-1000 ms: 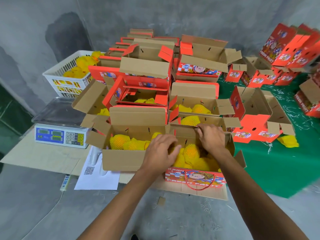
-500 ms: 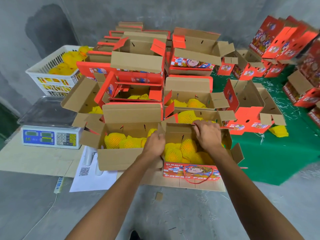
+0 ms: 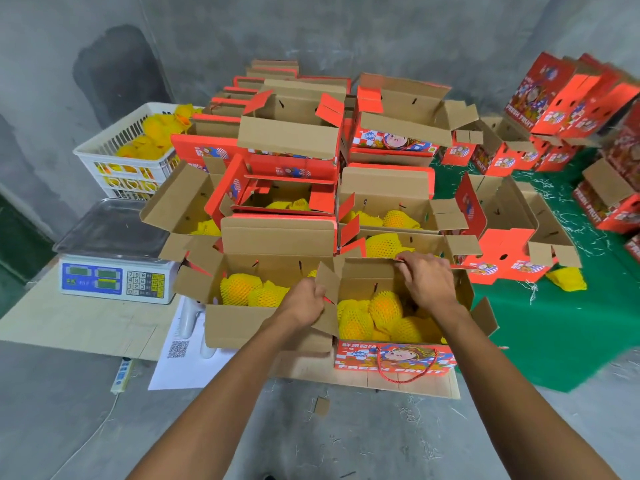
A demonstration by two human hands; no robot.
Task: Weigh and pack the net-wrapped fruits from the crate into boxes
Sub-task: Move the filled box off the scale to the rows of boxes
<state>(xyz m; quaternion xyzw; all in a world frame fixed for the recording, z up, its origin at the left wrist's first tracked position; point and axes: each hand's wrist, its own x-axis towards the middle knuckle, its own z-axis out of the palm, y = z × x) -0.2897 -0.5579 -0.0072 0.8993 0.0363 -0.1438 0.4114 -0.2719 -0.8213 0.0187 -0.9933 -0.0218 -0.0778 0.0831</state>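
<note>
Both hands grip flaps of the near box (image 3: 391, 356), left hand (image 3: 304, 301) pinching the left side flap, right hand (image 3: 427, 280) curled over the far long flap; net-wrapped fruits (image 3: 381, 317) lie between them, long axis left-right, right hand nearer.

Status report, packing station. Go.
Left hand grips the side flap. Right hand grips the back flap. Box holds netted fruits, still open. Nothing in the way.

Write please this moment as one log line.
left hand: grips side flap | right hand: grips back flap | box: open, holds net-wrapped fruits | scale: nothing on it
</note>
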